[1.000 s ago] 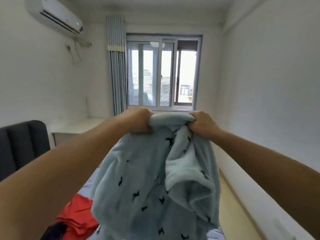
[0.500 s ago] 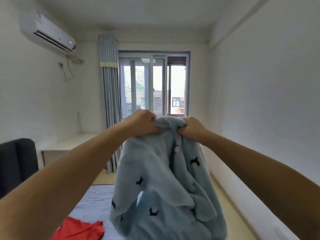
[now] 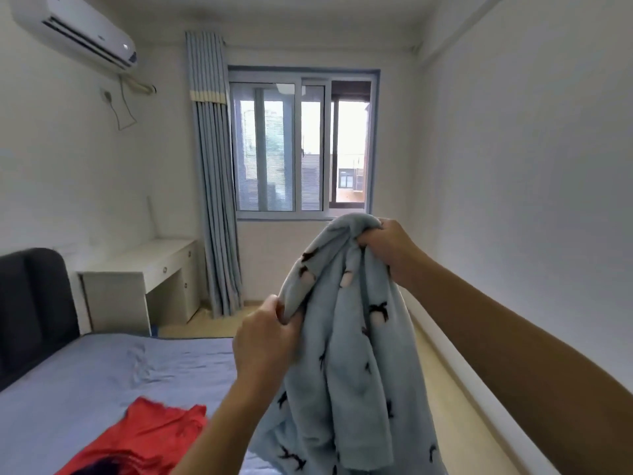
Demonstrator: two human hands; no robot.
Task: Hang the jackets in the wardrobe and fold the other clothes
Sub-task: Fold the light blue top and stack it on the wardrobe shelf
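Item: pale blue fleece garment [image 3: 346, 337], printed with small dark motifs and a few pale spots. Held up in the air at the right side of the bed [image 3: 102, 371], hanging in loose vertical folds. Its lower part runs out of the bottom of the view. Whether it is a jacket cannot be told from its bunched state.

Right hand [image 3: 387, 248]: fingers curled tight round the topmost bunch of the fleece, in front of the window sill. It is the higher of the two hands, with the arm stretched forward.

Left hand [image 3: 263, 337]: lower and nearer the camera, clenched on a fold at the left edge of the garment, with the cloth pinched between thumb and fingers.

Red garment [image 3: 150, 437]: lies spread and rumpled on the grey-blue sheet at the near end of the bed, left of the left forearm. Something dark shows at its lower edge, too cut off to identify.

Room: dark padded headboard [image 3: 34, 303] at far left; white desk [image 3: 144, 279] with drawers against the left wall beyond the bed; blue-grey striped curtain [image 3: 212, 183] drawn to the left of the window [image 3: 301, 145]; white air conditioner [image 3: 75, 32] high on the left wall; pale wood floor [image 3: 455, 399] between the bed and the right wall.
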